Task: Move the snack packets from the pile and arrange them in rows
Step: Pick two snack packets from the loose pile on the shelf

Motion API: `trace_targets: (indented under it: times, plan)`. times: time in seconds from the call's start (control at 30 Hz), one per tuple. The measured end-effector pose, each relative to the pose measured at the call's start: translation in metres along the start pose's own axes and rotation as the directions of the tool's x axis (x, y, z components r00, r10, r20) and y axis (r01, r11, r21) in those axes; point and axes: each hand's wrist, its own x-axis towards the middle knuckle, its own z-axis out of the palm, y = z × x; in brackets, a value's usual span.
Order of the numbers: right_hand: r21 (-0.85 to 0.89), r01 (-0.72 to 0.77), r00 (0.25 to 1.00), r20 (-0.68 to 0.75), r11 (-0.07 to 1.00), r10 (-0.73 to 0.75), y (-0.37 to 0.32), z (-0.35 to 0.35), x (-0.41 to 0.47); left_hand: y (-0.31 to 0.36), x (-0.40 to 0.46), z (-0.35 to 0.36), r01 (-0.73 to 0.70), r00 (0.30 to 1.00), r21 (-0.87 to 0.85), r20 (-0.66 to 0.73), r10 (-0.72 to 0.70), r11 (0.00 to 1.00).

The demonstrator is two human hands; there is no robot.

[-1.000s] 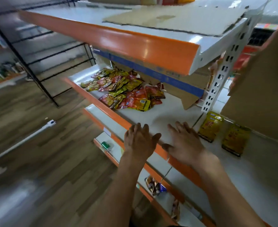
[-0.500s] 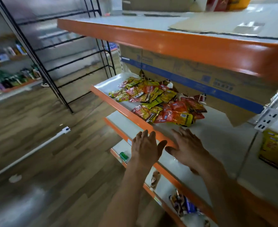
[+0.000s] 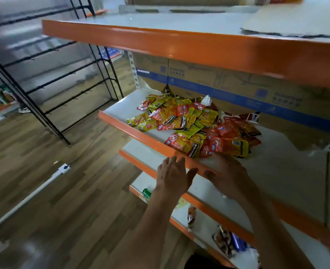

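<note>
Head view: the pile of snack packets (image 3: 195,123) lies on the middle shelf (image 3: 276,167), spreading from its 10 o'clock corner toward the centre, with the nearest packet (image 3: 182,145) touching the orange front lip (image 3: 141,136). From 3 to 5 o'clock of the pile the shelf's white surface is bare, and that is the open room beside it. The left hand (image 3: 173,176) hovers in front of the lip, just below it, fingers straight and spread, holding nothing. The right hand (image 3: 229,174) reaches over the lip at 6 o'clock of the pile, its grip flat and loose, fingertips just short of the packets (the hand is blurred). A cardboard box (image 3: 238,82) walls the back, and an upper shelf (image 3: 160,41) overhangs. Lower shelves (image 3: 205,191) step down beneath. At 9 o'clock are a wood floor (image 3: 53,191) and a black wire rack (image 3: 63,74).
</note>
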Motion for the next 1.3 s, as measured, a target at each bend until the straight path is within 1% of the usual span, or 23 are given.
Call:
trace_targets:
  times: [0.1, 0.23, 0.37, 0.47, 0.6, 0.7, 0.77, 0.87, 1.03, 1.13, 1.2, 1.3]
  plan:
    - [0.068, -0.003, 1.000, -0.014, 0.998, 0.004, -0.006, 0.004, 0.021, -0.011, 0.018, 0.003, -0.009, 0.999, -0.031, -0.032, 0.008, 0.999]
    - [0.169, 0.000, 0.998, -0.062, 0.986, 0.011, -0.017, 0.004, 0.053, -0.028, 0.052, 0.001, 0.004, 1.000, -0.037, -0.028, -0.005, 0.999]
    - [0.187, 0.014, 0.997, -0.076, 0.982, 0.000, -0.026, 0.003, 0.090, -0.043, 0.085, -0.001, 0.030, 0.999, -0.088, -0.020, -0.032, 0.996]
    - [0.179, 0.010, 0.999, -0.053, 0.984, 0.000, -0.033, 0.001, 0.112, -0.048, 0.102, -0.004, 0.049, 0.999, -0.141, -0.001, -0.049, 0.989]
    - [0.180, -0.015, 0.998, -0.052, 0.984, 0.025, -0.039, 0.002, 0.140, -0.056, 0.124, -0.006, 0.019, 1.000, -0.209, -0.020, -0.023, 0.978]
    - [0.212, -0.057, 0.997, -0.043, 0.976, 0.067, -0.042, 0.008, 0.154, -0.068, 0.138, -0.002, 0.002, 1.000, -0.230, -0.015, -0.006, 0.973]
    - [0.205, -0.078, 0.994, -0.059, 0.976, 0.092, -0.047, 0.012, 0.164, -0.079, 0.151, -0.001, -0.004, 1.000, -0.235, -0.017, 0.000, 0.972]
    - [0.212, -0.089, 0.984, -0.132, 0.973, 0.119, -0.056, 0.018, 0.185, -0.095, 0.174, -0.006, -0.048, 0.999, -0.201, -0.015, 0.046, 0.978]
    - [0.134, -0.155, 0.965, -0.193, 0.979, 0.179, -0.078, 0.034, 0.219, -0.126, 0.216, -0.015, -0.125, 0.992, -0.190, -0.043, 0.119, 0.974]
    - [0.048, -0.134, 0.960, -0.241, 0.990, 0.142, -0.089, 0.054, 0.231, -0.144, 0.240, -0.015, -0.194, 0.980, -0.125, -0.060, 0.187, 0.973]
    - [0.009, -0.160, 0.957, -0.245, 0.987, 0.158, -0.093, 0.066, 0.235, -0.151, 0.252, -0.016, -0.228, 0.974, -0.124, -0.043, 0.225, 0.966]
    - [-0.122, -0.234, 0.951, -0.233, 0.965, 0.201, -0.097, 0.074, 0.240, -0.155, 0.264, -0.014, -0.239, 0.971, -0.109, 0.002, 0.240, 0.965]
